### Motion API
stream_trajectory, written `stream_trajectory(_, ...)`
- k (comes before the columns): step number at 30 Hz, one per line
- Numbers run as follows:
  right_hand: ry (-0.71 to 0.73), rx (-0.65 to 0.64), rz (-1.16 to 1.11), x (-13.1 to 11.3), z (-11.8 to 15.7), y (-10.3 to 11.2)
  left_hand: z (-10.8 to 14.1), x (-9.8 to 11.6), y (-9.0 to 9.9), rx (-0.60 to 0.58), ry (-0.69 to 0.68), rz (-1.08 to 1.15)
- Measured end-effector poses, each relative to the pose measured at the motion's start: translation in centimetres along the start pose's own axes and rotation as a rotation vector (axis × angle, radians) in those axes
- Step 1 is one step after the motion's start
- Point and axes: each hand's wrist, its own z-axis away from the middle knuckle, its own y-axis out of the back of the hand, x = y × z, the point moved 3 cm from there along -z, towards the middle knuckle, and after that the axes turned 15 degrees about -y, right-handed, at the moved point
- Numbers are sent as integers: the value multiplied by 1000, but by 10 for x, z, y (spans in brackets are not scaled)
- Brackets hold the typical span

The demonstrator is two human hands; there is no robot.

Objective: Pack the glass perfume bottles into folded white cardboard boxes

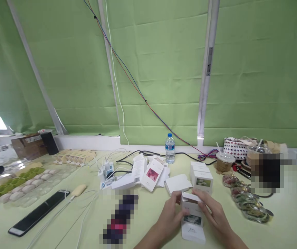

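A small white box with a dark green picture on its front is held upright near the table's front edge. Its top is open, and a white flap lies toward me at its lower end. My left hand grips the box's left side, thumb on the front face. On the right side, my right hand has its fingers closed on the upper edge. Just behind stand similar white boxes with a green picture. A flat white box lies left of them.
White cartons with a pink-pictured box, a water bottle, a power strip and cables lie behind. Left are a phone and egg-type trays. Right are packaged rings, a lidded cup and a patterned bag.
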Motion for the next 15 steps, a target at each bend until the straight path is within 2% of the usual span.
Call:
stream_trajectory(6, -13, -17, -51, -4, -3, 1, 2, -8, -2, 17, -11, 10)
stream_trajectory(15, -79, -79, -121, 0, -5, 2, 0, -1, 0, 7, 5, 34)
